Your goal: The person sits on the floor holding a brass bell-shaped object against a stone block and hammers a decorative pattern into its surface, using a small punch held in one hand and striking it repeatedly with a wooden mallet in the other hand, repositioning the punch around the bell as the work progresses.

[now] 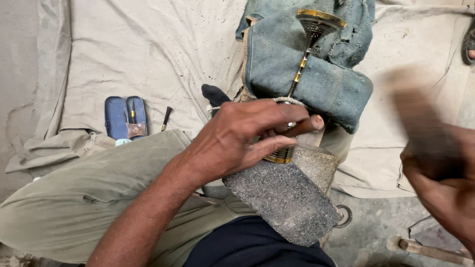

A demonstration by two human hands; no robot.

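- Brass and dark metal goblet (310, 44), head view: it lies tilted, cup end away from the person on a folded blue-grey cloth pad (307, 74), foot end down on a grey stone block (284, 195).
- Left hand (237, 136): fingers closed around a thin brown-handled tool (302, 127), its tip set at the goblet's foot; the same hand presses on the foot and hides most of it.
- Right hand (440, 183): blurred with motion, gripping a dark blurred object, apparently a striker; the blur prevents telling how tightly the fingers are shut on it.
- Risk, as a judgement: a strike landing off the tool's end could hit the left thumb or fingers, which sit just beside it.
- Risk, as a judgement: the goblet rests only on cloth and stone, so a skewed blow could roll it or let the tip skid and mar the brass band.
- Edges: the stone block sits between the knees, touching the olive trouser leg (99, 198); its near corner overhangs the lap.
- Open room: pale ground cloth (148, 49) lies to the left, carrying a blue case (125, 116) and a small loose tool (166, 117), both well apart from the hands.
- Right side: a wooden-handled tool (430, 251) lies on the concrete floor below the striking hand, near its swing.
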